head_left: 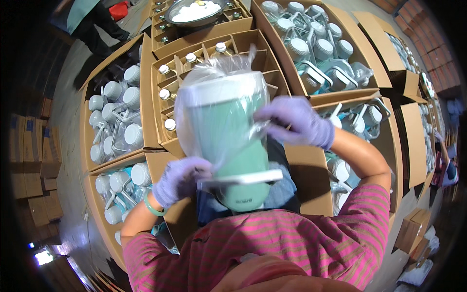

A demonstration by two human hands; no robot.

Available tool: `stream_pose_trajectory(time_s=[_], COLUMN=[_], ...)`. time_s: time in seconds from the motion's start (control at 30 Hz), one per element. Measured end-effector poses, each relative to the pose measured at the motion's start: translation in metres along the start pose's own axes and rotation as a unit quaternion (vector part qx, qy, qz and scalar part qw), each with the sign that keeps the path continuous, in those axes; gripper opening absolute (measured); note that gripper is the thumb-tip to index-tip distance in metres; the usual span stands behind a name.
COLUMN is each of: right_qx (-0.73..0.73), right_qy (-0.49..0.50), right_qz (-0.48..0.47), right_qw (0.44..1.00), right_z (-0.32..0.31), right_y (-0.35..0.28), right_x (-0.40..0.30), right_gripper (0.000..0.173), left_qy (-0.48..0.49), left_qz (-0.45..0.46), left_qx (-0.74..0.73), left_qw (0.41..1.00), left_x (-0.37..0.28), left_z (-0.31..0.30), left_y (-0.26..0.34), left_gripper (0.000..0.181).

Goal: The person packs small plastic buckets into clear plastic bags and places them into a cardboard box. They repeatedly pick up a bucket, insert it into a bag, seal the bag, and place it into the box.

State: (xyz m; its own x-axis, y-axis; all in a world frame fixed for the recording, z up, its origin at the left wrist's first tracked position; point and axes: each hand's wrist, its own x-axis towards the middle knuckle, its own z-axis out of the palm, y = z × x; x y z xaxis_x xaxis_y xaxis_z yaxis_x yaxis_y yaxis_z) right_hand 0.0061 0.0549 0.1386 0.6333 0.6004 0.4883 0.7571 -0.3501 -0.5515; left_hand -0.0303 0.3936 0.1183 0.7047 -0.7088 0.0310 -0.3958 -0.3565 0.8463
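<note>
A large green plastic jug (233, 146) with a broad white end (226, 87) is in front of my lap, tilted, its far part inside a clear plastic bag (197, 78). A white bar-like handle (248, 177) crosses its near end, which bears small writing. My left hand (182, 177), in a lavender glove, pinches the bag's edge beside the handle. On the other side, my right hand (297, 122), gloved alike, grips gathered bag film against the jug. Motion blurs the fingertips and the film.
A divided carton (268, 47) ahead holds white-capped bottles (165, 95). Behind it, a metal bowl (195, 12) contains white pieces. Cartons of bagged white-ended jugs stand at left (113, 109) and right (315, 40). Another person (96, 25) stands far left; a co-worker's arm (443, 146) shows far right.
</note>
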Motion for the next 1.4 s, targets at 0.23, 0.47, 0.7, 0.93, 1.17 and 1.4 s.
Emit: stream_pose_trajectory(time_s=[0.23, 0.47, 0.7, 0.93, 1.17, 1.4], right_qx=[0.039, 0.025, -0.076, 0.178, 0.241, -0.202], right_qy=[-0.218, -0.022, 0.067, -0.017, 0.099, 0.053], right_qz=[0.144, 0.193, 0.326, 0.181, 0.095, -0.103], right_qw=[0.965, 0.981, 0.94, 0.967, 0.961, 0.972], right_z=[0.103, 0.147, 0.126, 0.068, 0.01, -0.019], right_y=[-0.028, -0.059, -0.031, -0.104, -0.139, -0.102], right_x=[-0.157, -0.13, -0.129, -0.073, 0.012, 0.052], right_gripper=[0.027, 0.034, 0.034, 0.023, 0.025, 0.072], left_qy=[-0.166, -0.21, 0.183, 0.227, 0.023, 0.101], left_qz=[0.105, -0.094, -0.195, -0.131, 0.033, 0.114], left_qx=[0.126, 0.022, -0.14, -0.14, 0.032, 0.321], left_qw=[0.972, 0.973, 0.953, 0.955, 0.999, 0.935], left_x=[-0.034, -0.057, -0.023, 0.006, 0.013, 0.034], left_z=[0.036, 0.04, -0.028, -0.019, -0.002, -0.026], left_y=[0.029, 0.069, 0.092, 0.106, 0.117, 0.123], left_gripper=[0.04, 0.022, 0.027, 0.033, 0.091, 0.037])
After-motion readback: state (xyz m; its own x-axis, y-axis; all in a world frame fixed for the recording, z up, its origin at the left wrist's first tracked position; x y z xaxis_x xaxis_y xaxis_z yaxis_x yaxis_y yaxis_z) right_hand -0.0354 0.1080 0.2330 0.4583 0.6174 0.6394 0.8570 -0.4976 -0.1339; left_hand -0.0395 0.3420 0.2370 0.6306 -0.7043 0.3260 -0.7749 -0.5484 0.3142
